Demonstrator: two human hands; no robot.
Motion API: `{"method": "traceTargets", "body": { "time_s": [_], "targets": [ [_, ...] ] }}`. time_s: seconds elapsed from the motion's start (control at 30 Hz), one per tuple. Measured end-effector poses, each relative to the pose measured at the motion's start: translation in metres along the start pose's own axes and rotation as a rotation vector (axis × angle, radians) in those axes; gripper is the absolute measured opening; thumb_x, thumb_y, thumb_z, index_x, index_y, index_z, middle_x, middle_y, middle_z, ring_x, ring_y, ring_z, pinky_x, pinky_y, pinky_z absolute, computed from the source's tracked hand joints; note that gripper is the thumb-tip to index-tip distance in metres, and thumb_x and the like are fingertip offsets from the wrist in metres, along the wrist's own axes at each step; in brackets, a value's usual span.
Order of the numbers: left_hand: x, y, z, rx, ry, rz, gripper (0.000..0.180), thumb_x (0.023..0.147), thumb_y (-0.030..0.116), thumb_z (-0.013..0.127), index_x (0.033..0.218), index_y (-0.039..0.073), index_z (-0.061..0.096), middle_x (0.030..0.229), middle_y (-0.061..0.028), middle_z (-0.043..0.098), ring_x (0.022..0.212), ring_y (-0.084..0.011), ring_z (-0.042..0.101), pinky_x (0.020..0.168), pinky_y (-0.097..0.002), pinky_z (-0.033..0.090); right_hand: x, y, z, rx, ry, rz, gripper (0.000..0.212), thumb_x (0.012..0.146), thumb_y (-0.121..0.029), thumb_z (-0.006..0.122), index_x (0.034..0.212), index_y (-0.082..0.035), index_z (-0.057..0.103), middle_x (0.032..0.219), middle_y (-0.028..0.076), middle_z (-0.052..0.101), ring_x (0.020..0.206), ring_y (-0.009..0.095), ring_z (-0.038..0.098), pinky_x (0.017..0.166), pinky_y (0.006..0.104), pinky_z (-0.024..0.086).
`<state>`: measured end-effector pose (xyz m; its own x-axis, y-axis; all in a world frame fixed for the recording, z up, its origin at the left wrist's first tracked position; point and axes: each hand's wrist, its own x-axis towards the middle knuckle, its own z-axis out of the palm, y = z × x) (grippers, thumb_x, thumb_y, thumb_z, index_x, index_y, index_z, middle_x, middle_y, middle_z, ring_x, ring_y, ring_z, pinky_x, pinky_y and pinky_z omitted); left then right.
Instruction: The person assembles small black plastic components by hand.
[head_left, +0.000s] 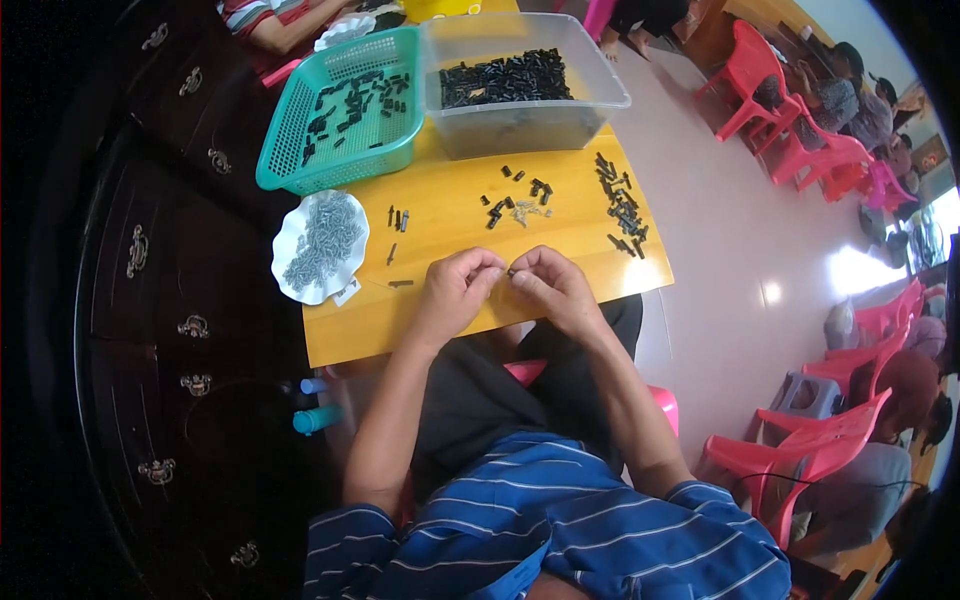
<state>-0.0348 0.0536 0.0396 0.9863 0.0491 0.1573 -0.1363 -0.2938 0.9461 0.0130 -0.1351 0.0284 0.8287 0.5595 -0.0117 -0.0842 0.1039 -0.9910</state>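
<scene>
My left hand (462, 290) and my right hand (560, 293) meet above the front edge of the yellow table, both closed in a pinch. A small dark part (511, 272) shows at my right fingertips. What my left fingers hold, if anything, is hidden. Just beyond my hands lie several short black pieces (497, 213) beside a little heap of pale tiny pieces (527, 211). A few slim dark parts (398, 219) rest left of my left hand. Along the right edge runs a pile of black assembled-looking parts (625, 205).
A white scalloped plate (287, 247) of small metallic pieces stands at the table's left. Behind it are a green mesh basket (290, 185) and a clear plastic bin (520, 125), both holding black parts. Dark drawers (150, 290) flank the left. Other people sit on pink chairs (820, 440) to the right.
</scene>
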Motion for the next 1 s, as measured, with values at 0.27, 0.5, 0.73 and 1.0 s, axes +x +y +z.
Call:
{"method": "traceTargets", "body": {
  "time_s": [0.27,0.5,0.73,1.0],
  "targets": [
    [-0.002,0.0,0.003,-0.107,-0.004,-0.035,0.007,0.091,0.004,0.062,0.095,-0.001,0.066,0.077,-0.0057,0.067,0.067,-0.0108,0.061,0.061,-0.0249,0.049,-0.002,0.011,0.005,0.187,0.027,0.029,0.011,0.099,-0.012,0.06,0.102,-0.002,0.058,0.091,0.003,0.066,0.078,0.008,0.06,0.072,0.021,0.049],
    [-0.002,0.001,0.003,-0.085,0.019,-0.001,0.007,0.091,0.003,0.062,0.093,-0.002,0.067,0.073,-0.0031,0.066,0.063,-0.0079,0.059,0.058,-0.0235,0.047,0.0,0.013,0.005,0.288,-0.002,0.071,0.013,0.099,-0.014,0.061,0.103,-0.002,0.059,0.092,0.005,0.067,0.076,0.008,0.059,0.074,0.0209,0.05],
    [0.0,0.0,-0.002,-0.032,-0.028,-0.015,0.011,0.093,0.004,0.063,0.1,-0.003,0.068,0.079,-0.0012,0.067,0.067,-0.0062,0.059,0.061,-0.0211,0.05,0.001,0.014,0.006,0.324,-0.008,0.068,0.012,0.099,-0.014,0.06,0.104,-0.002,0.059,0.093,0.004,0.067,0.076,0.008,0.059,0.072,0.0209,0.05],
    [0.001,0.006,-0.004,-0.116,-0.046,-0.003,0.02,0.088,-0.001,0.066,0.108,-0.002,0.069,0.084,-0.0044,0.068,0.07,-0.0077,0.062,0.063,-0.0219,0.05,0.001,0.02,0.007,0.358,0.016,0.075,0.011,0.099,-0.014,0.06,0.102,-0.003,0.06,0.091,0.003,0.066,0.075,0.007,0.059,0.07,0.0201,0.05]
  ]
}}
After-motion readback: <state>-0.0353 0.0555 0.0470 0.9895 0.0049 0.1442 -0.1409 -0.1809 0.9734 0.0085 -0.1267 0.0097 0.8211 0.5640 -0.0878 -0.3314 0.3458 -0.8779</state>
